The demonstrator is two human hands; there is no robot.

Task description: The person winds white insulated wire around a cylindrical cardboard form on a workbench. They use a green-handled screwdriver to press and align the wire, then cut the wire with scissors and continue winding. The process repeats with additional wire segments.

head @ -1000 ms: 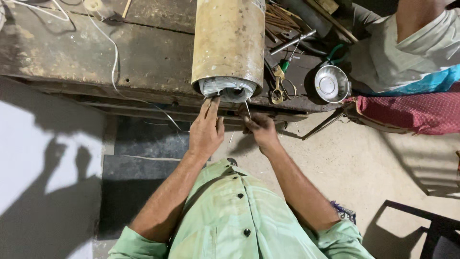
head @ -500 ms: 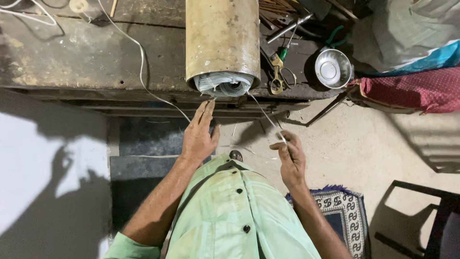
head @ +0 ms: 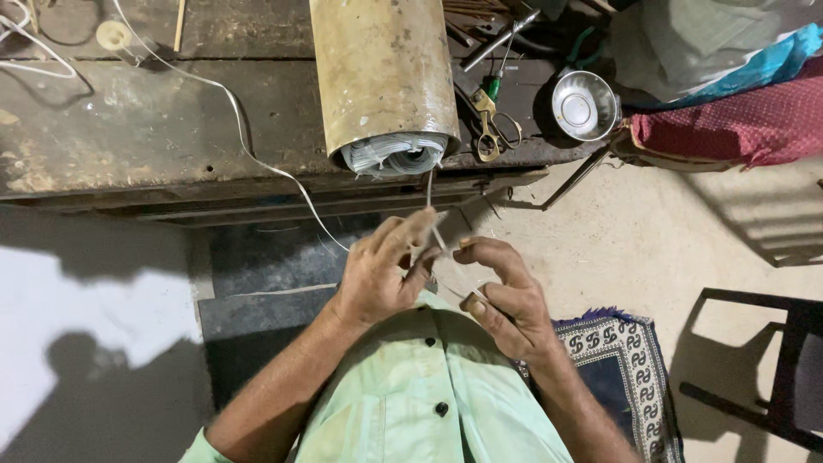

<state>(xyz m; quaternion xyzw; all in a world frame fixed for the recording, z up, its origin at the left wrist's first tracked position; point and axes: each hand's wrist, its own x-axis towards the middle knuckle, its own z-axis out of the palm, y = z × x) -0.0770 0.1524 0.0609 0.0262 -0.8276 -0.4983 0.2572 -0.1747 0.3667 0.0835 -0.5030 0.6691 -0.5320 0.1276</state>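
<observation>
Both hands meet just below the bench's [head: 154, 129] front edge, pinching a thin wire [head: 431, 206] that runs up to the coil [head: 393, 156] inside the cylinder [head: 381, 73]. The left hand [head: 386, 270] grips it between thumb and fingers; the right hand [head: 506, 300], curled, pinches its lower end. Scissors [head: 490, 129] and a steel bowl [head: 585, 105] lie near the bench's right end.

- My workbench [head: 154, 129] is old wood, rough, dull and stained.
- The big tube [head: 381, 73] looks like dull, spotty metal.
- The thin wire [head: 430, 193] between my fingers is pale and smooth.
- The little bowl [head: 585, 105] is shiny metal.
- My shirt [head: 429, 403] is soft green cloth.
- The floor [head: 669, 249] is rough and sandy.
</observation>
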